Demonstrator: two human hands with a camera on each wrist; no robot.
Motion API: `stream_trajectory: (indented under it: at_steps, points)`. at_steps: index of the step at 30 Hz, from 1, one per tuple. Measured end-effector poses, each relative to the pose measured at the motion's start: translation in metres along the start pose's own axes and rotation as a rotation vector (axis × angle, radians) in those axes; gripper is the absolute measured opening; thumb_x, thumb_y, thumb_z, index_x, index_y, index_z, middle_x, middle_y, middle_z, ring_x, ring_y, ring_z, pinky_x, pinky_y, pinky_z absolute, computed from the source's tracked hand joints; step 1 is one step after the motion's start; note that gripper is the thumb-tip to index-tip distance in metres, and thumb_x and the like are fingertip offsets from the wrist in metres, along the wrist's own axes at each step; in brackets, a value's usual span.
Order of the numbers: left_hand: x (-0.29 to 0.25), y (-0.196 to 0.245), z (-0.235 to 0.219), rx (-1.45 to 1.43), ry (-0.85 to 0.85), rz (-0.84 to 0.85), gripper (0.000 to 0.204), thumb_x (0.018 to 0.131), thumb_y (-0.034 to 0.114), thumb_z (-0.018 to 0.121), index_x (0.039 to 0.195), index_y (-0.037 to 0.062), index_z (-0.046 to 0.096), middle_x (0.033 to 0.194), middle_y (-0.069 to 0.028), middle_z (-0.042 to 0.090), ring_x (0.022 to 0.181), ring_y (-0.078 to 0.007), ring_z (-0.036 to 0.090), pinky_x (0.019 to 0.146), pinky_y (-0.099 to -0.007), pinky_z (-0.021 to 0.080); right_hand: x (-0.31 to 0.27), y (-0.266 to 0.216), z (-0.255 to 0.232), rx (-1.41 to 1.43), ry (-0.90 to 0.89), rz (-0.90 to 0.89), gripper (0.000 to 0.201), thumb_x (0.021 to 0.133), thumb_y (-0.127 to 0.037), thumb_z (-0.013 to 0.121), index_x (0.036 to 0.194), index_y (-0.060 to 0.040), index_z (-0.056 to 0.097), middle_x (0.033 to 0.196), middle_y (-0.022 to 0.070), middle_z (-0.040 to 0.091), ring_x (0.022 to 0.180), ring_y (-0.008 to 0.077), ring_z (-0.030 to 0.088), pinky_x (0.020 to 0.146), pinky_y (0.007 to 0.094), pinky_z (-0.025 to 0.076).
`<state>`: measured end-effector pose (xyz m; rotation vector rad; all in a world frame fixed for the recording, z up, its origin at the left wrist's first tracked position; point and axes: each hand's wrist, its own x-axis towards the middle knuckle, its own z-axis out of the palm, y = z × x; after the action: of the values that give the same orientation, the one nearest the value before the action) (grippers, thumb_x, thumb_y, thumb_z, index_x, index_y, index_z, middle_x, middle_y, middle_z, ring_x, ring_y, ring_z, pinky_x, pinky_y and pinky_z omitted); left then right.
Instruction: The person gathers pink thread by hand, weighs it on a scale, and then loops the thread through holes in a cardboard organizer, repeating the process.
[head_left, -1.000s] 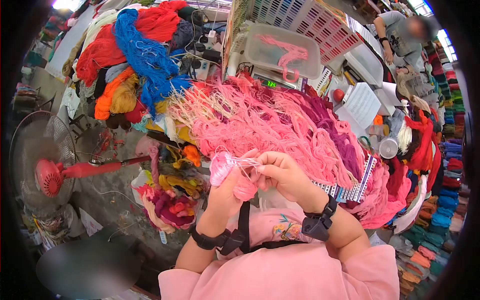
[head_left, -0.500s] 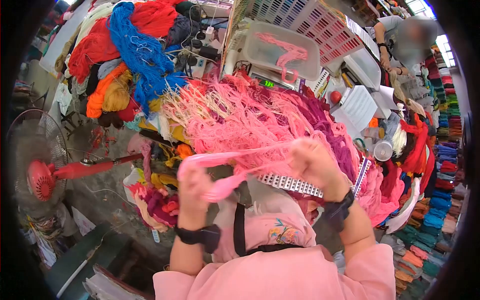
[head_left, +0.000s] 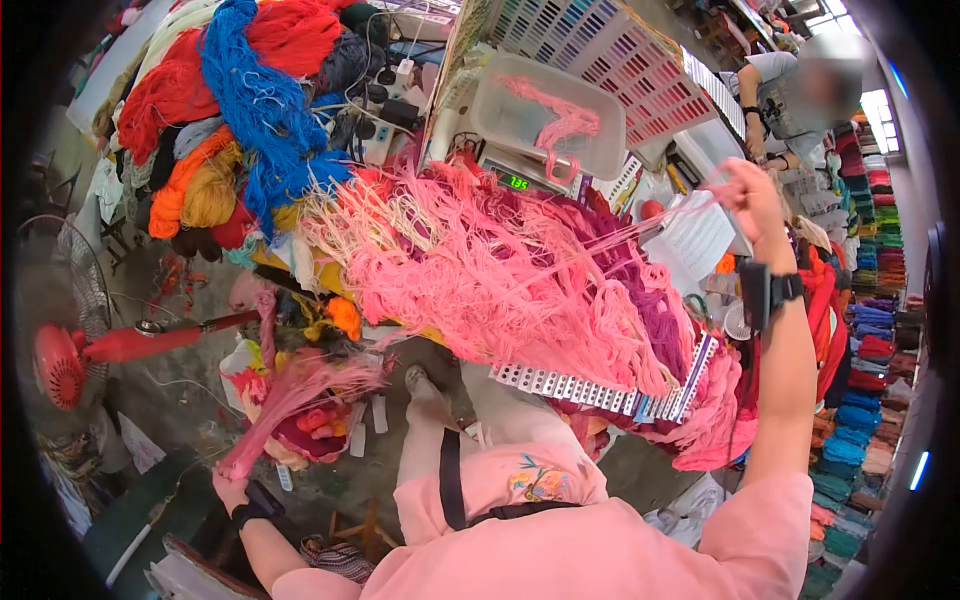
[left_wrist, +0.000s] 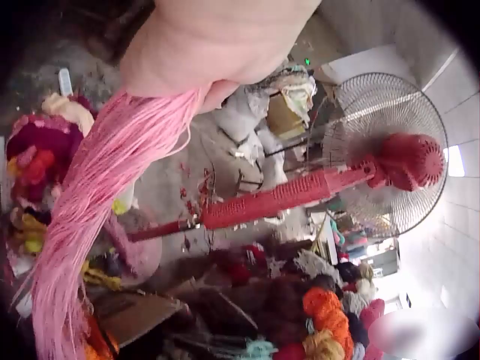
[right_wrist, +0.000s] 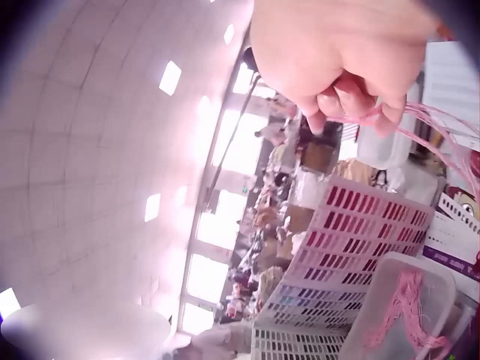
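Observation:
In the head view my left hand, low at the left, grips one end of a pink skein whose strands fan out to the upper right. The left wrist view shows my left hand closed round the skein, its long threads hanging. My right hand is raised at the upper right and pinches a few thin pink strands that trail down toward the pink yarn pile. In the right wrist view the right hand has its fingers curled on these strands.
Beyond the pile, a plastic tub with pink yarn sits on a scale beside colour cards. A red fan stands left, and a bag of yarn lies near the left hand. Another person is at the upper right.
My hands have moved far apart, the left down and left with the skein, the right up and right with thin strands. The loop stretched between both hands is no longer there.

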<state>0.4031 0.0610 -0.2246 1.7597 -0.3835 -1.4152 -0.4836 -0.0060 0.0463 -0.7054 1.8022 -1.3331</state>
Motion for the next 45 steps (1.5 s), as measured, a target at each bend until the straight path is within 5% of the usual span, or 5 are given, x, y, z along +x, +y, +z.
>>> stream_trajectory:
  at_steps: [4, 17, 33, 38, 45]
  points:
    - [-0.023, -0.023, 0.057, -0.403, 0.014, -0.373, 0.006, 0.073, 0.004, 0.053, 0.077, 0.0049, 0.049, 0.053, 0.0055, 0.039, 0.043, -0.0011, 0.036, 0.038, -0.0135, 0.032, -0.035, -0.064, 0.091, 0.047, -0.298, 0.036, 0.016, 0.080, -0.015, 0.048, 0.084, -0.0004, 0.053, 0.061, 0.0003, 0.049, 0.056, 0.0090, 0.051, 0.061, 0.0265, 0.048]
    - [-0.100, -0.056, 0.175, 0.400, -0.239, -0.335, 0.015, 0.081, 0.016, 0.047, 0.073, 0.0035, 0.051, 0.044, -0.0002, 0.041, 0.035, -0.0099, 0.035, 0.033, -0.0215, 0.028, 0.106, -0.176, -0.032, -0.052, 0.037, -0.539, 0.015, 0.080, -0.015, 0.047, 0.079, -0.0011, 0.055, 0.069, 0.0046, 0.055, 0.075, 0.0146, 0.055, 0.068, 0.0253, 0.044]
    - [-0.166, -0.019, 0.299, -0.004, -0.251, -0.605, 0.018, 0.079, 0.016, 0.049, 0.080, -0.0022, 0.051, 0.044, -0.0020, 0.042, 0.035, -0.0105, 0.039, 0.041, -0.0222, 0.041, 0.082, 0.152, 0.127, -1.339, -0.138, -0.552, 0.016, 0.072, -0.014, 0.047, 0.064, -0.0015, 0.051, 0.065, 0.0182, 0.053, 0.062, 0.0352, 0.052, 0.056, 0.0430, 0.041]
    - [-0.168, -0.017, 0.308, -0.355, -0.601, -0.650, 0.020, 0.081, 0.018, 0.047, 0.088, -0.0004, 0.049, 0.045, -0.0015, 0.042, 0.035, -0.0077, 0.036, 0.034, -0.0188, 0.030, 0.084, 0.040, 0.129, -0.218, -0.188, -0.123, 0.011, 0.076, -0.013, 0.050, 0.071, -0.0047, 0.055, 0.061, 0.0030, 0.054, 0.054, 0.0125, 0.052, 0.050, 0.0235, 0.043]
    - [-0.159, -0.023, 0.313, -0.551, -0.810, -0.569, 0.023, 0.084, 0.022, 0.039, 0.082, 0.0013, 0.049, 0.043, 0.0017, 0.034, 0.035, -0.0046, 0.028, 0.034, -0.0188, 0.019, 0.036, -0.195, 0.069, 0.054, -0.572, -0.726, 0.024, 0.085, -0.015, 0.040, 0.102, -0.0015, 0.048, 0.090, 0.0035, 0.049, 0.078, 0.0109, 0.045, 0.069, 0.0231, 0.036]
